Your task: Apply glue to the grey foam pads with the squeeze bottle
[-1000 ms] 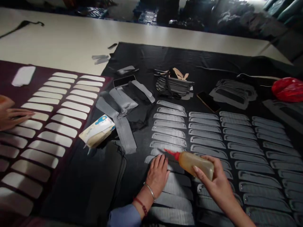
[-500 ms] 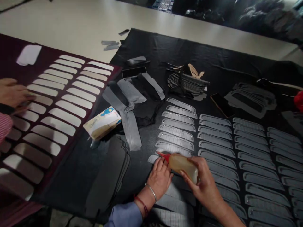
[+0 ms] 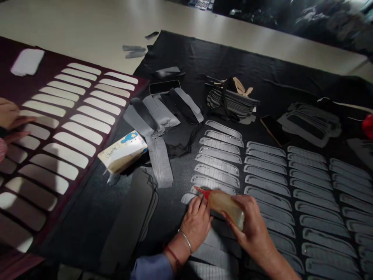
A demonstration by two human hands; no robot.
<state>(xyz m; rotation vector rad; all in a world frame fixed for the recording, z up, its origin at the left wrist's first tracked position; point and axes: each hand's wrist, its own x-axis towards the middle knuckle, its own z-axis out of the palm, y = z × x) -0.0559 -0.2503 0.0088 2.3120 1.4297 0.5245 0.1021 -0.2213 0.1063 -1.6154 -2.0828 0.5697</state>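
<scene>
The squeeze bottle (image 3: pixel 225 206) lies tilted, clasped in the right hand (image 3: pixel 253 221), red nozzle above the gray strips (image 3: pixel 217 165); the left hand (image 3: pixel 196 221) rests palm down just beside it, fingers extended; leftward, a bare lane of black cloth (image 3: pixel 182 171) separates strips from scraps (image 3: pixel 161 163); pale tabletop (image 3: pixel 87 23) spreads past the cloth's far edge.

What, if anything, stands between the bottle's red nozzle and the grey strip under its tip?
Nothing visible. The red nozzle sits over the grey strip; the left hand lies just below in view.
</scene>
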